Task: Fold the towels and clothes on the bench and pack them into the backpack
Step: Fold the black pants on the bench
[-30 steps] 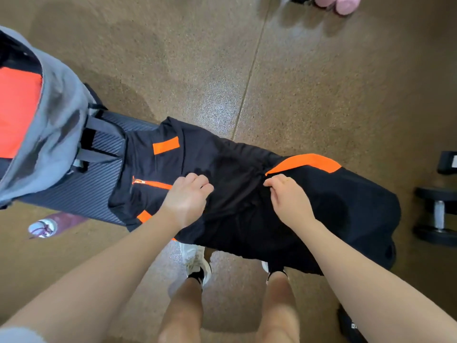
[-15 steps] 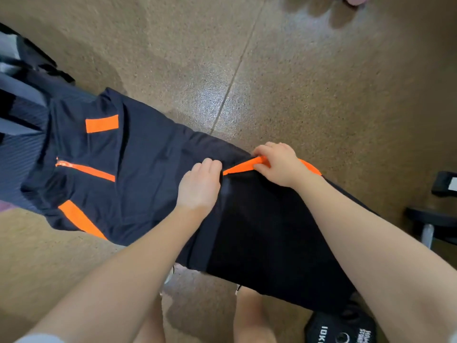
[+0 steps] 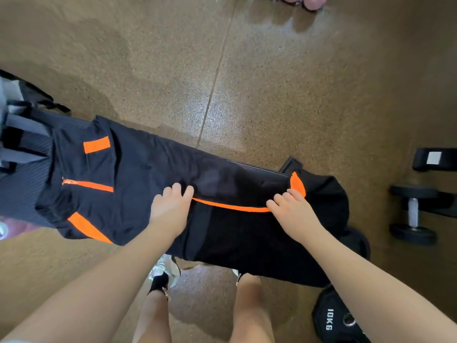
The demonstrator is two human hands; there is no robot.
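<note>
garment: black jacket [image 3: 153,184] with orange trim, spread along the bench [image 3: 293,164]
left hand [image 3: 170,209]: flat on the fabric
right hand [image 3: 293,212]: fingers at the orange stripe [image 3: 230,206]
far right: dumbbell [image 3: 413,211] on the floor

One black-and-orange garment [image 3: 153,194]; two hands on it, left [image 3: 170,211] and right [image 3: 291,214]; one dumbbell [image 3: 413,214] and one weight plate [image 3: 338,320] near the garment.

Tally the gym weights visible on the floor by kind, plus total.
Black dumbbell: 1
Black 10KG plate: 1
Pink weights at the top edge: 2, cut off by the frame, kind unclear
Total: 4
</note>
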